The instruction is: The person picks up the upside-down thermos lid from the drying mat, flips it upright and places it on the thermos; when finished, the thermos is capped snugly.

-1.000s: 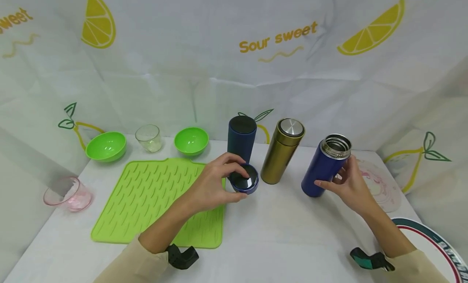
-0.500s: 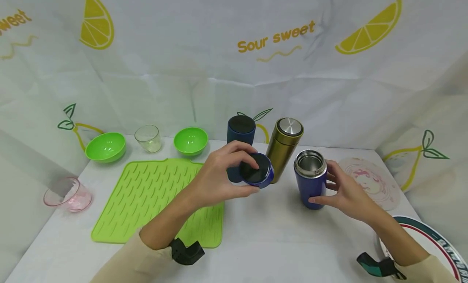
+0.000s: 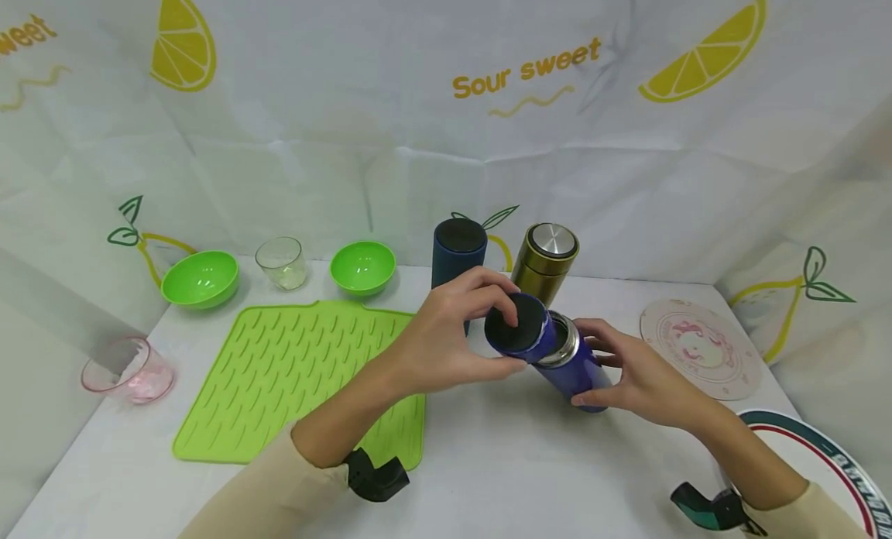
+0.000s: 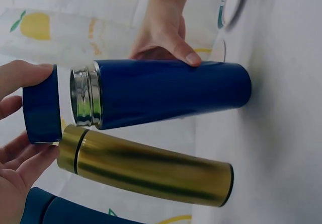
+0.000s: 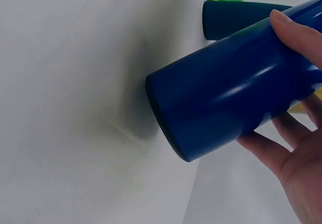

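A blue thermos bottle (image 3: 573, 375) with a bare steel mouth leans toward the left in my right hand (image 3: 644, 376), whose thumb and fingers grip its sides. In the right wrist view the bottle's base (image 5: 168, 118) looks tilted and close to the tabletop. My left hand (image 3: 453, 330) pinches the dark blue lid (image 3: 517, 324) by its rim, thumb opposite the fingers. In the left wrist view the lid (image 4: 42, 105) faces the steel mouth (image 4: 83, 97) with a narrow gap between. Behind them a gold thermos (image 3: 545, 264) and a dark teal thermos (image 3: 458, 252) stand upright, partly hidden.
A green ridged mat (image 3: 293, 384) lies at the left. Beyond it stand two green bowls (image 3: 200, 279) and a clear glass (image 3: 282, 264); a pink glass (image 3: 132, 372) tilts at the left edge. A pink round mat (image 3: 700, 349) and a rimmed plate (image 3: 801, 434) are at the right.
The blue bottle has come left and toward me, its mouth now tipped toward the lid. My left hand has carried the lid right, close to the mouth.
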A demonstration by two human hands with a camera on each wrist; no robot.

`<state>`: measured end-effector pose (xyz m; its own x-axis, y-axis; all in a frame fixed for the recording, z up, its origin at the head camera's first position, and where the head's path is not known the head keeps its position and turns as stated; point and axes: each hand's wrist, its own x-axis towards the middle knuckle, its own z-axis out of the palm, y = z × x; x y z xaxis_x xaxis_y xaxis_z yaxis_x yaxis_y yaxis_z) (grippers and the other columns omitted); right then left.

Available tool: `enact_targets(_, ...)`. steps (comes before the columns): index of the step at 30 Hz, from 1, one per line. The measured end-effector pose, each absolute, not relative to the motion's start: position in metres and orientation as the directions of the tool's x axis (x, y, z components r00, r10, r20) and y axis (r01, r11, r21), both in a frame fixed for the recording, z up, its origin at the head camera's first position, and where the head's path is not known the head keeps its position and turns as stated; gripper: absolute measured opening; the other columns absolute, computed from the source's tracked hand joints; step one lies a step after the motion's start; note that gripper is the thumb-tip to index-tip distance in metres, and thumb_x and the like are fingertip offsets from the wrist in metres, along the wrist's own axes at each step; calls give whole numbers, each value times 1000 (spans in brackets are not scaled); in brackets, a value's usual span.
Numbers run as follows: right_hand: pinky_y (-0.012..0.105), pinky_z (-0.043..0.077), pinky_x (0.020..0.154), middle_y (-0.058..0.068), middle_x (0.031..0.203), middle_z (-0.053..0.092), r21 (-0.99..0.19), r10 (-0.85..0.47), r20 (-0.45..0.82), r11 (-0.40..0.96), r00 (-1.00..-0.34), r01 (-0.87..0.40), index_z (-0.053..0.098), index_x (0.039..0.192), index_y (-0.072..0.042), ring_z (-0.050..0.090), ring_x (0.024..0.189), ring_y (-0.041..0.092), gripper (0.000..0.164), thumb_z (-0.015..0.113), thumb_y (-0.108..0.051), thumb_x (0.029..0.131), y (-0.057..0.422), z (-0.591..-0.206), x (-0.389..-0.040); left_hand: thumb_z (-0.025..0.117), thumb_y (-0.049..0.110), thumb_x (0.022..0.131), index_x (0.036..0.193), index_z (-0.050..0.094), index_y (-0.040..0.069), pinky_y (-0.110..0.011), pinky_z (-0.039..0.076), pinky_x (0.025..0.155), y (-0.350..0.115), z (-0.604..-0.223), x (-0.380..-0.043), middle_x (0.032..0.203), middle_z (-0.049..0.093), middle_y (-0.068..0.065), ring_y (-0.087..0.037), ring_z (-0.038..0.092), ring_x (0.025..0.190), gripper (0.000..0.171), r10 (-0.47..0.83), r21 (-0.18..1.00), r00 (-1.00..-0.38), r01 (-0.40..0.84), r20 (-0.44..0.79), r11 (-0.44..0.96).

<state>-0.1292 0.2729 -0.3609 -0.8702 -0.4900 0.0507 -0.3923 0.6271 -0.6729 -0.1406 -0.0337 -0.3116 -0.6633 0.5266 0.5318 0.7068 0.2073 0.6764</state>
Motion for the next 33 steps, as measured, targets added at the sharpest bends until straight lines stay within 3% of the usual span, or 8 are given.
enact_targets(8, 56, 58, 94, 15, 143, 61, -667, -520, 32, 625, -854, -406, 48, 145, -14, 64, 125, 43, 84, 92, -27, 75, 268, -358, -130, 93, 19, 73, 96, 66, 12, -27, 61, 90, -25, -312, -144, 125, 61, -3, -17, 62, 119, 36, 534, 720, -715, 645, 451, 255)
enact_targets(17, 55, 61, 89, 17, 143, 61, -668, -530, 14, 625, -848, -402, 49, 145, -13, 65, 123, 45, 83, 91, -32, 76, 268, -360, -132, 94, 19, 72, 95, 62, 12, -22, 62, 84, -25, -320, -147, 117, 59, -1, -16, 60, 119, 40, 516, 767, -749, 594, 416, 244)
enact_targets(24, 52, 62, 88, 17, 143, 61, -688, -542, 20, 603, -840, -405, 49, 145, -13, 65, 123, 45, 82, 91, -31, 76, 265, -361, -133, 94, 22, 72, 94, 61, 12, -18, 61, 83, -24, -325, -147, 115, 58, -2, -15, 60, 113, 41, 539, 765, -747, 588, 389, 263)
enact_targets(33, 54, 61, 90, 19, 143, 61, -679, -542, -1, 617, -840, -398, 48, 147, -9, 65, 123, 45, 85, 90, -32, 77, 264, -358, -133, 93, 13, 73, 98, 62, 12, -29, 61, 94, -30, -322, -153, 130, 61, -3, -17, 60, 125, 39, 616, 753, -693, 615, 374, 234)
